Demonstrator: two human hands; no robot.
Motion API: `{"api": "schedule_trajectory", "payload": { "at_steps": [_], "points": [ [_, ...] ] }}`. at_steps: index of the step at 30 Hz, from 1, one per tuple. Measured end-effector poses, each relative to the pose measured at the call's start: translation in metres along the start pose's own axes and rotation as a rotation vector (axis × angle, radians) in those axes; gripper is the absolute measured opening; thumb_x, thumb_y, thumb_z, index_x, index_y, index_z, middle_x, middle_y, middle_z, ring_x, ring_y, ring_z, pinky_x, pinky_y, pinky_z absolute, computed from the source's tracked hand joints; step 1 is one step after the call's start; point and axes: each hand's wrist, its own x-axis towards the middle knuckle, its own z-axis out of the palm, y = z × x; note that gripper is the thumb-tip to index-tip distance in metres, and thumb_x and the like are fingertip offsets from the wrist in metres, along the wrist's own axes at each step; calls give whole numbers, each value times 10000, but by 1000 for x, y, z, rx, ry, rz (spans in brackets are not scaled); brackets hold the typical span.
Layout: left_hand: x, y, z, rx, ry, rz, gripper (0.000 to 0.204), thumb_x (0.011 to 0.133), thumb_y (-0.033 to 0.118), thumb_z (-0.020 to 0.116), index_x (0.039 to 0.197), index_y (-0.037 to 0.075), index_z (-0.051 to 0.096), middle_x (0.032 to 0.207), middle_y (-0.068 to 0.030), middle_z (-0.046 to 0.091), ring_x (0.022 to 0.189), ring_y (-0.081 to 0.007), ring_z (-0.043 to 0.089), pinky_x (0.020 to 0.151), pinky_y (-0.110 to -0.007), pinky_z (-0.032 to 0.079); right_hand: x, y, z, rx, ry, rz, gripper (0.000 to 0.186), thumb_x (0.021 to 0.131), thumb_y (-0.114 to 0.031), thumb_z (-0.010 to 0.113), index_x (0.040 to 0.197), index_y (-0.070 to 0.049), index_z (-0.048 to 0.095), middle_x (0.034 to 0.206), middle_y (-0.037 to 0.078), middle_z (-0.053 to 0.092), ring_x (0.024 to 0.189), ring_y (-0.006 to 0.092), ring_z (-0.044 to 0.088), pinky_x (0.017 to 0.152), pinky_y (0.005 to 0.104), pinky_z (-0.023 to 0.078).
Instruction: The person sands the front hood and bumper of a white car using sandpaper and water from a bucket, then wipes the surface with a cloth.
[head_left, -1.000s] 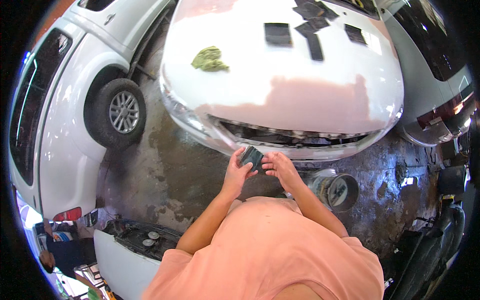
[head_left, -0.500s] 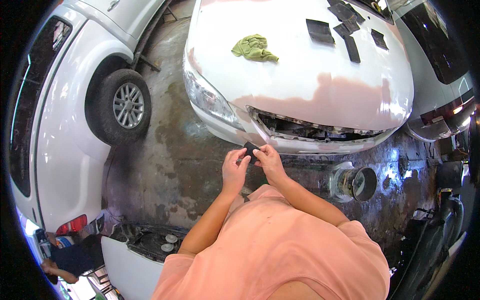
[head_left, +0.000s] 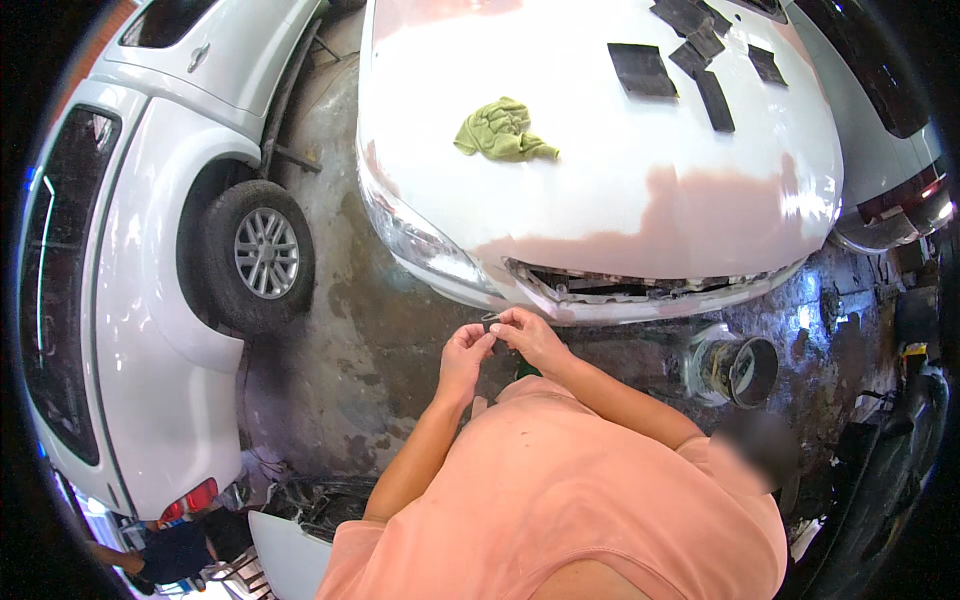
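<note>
My left hand (head_left: 463,355) and my right hand (head_left: 525,338) are together above my torso, both closed on a small dark sheet (head_left: 489,330), pinching it; much of it is hidden by my fingers. Beyond them is the front of a white car, its hood (head_left: 560,200) marked with pinkish matte patches. On that hood lie a crumpled green cloth (head_left: 500,130) and several black sheets, including a square one (head_left: 640,70) and a narrow strip (head_left: 715,100).
A white vehicle (head_left: 150,270) stands at the left, a dark grey car (head_left: 860,160) at the right. A metal bucket (head_left: 740,370) sits on the wet floor (head_left: 360,320). Another person (head_left: 175,545) is at lower left; dark curved parts (head_left: 880,470) stand at lower right.
The small sheet has gone from held up broad face showing to mostly hidden in my fingers, seen narrow. My hands are a little lower than half a second ago, and the view has shifted.
</note>
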Motion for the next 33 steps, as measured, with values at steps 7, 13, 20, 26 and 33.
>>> {"api": "schedule_trajectory", "payload": {
  "at_steps": [7,13,20,26,33],
  "points": [
    [37,27,14,43,-75,-86,135,975,196,681,1036,77,661,882,26,642,797,-78,592,707,-246,508,29,-9,-25,-30,109,39,208,943,-253,677,945,-49,633,848,-8,594,781,74,516,691,260,432],
    [78,35,9,427,-225,10,203,982,236,645,1003,41,699,866,-4,661,765,-86,602,684,-272,526,34,-1,-39,-292,196,-68,302,898,-280,701,951,11,640,844,83,620,815,180,560,733,358,467],
    [134,56,-3,592,-465,193,257,987,271,631,1002,19,679,844,-34,661,797,-117,597,713,-299,494,46,-13,-13,165,337,51,191,958,-202,689,1033,-63,581,882,5,594,754,103,589,662,265,510],
    [172,84,-8,448,-682,1,262,1023,325,607,1011,71,669,850,14,631,789,-89,550,715,-268,472,56,-36,32,447,545,-26,247,970,-155,662,1128,-34,516,973,93,672,833,190,685,704,366,611],
    [181,147,-22,599,-1101,-397,349,963,272,700,1244,94,594,939,-8,639,766,-94,622,613,-255,545,59,-23,109,117,1071,-40,177,944,-154,688,986,5,622,814,66,682,692,104,642,602,255,517]
  ]
}}
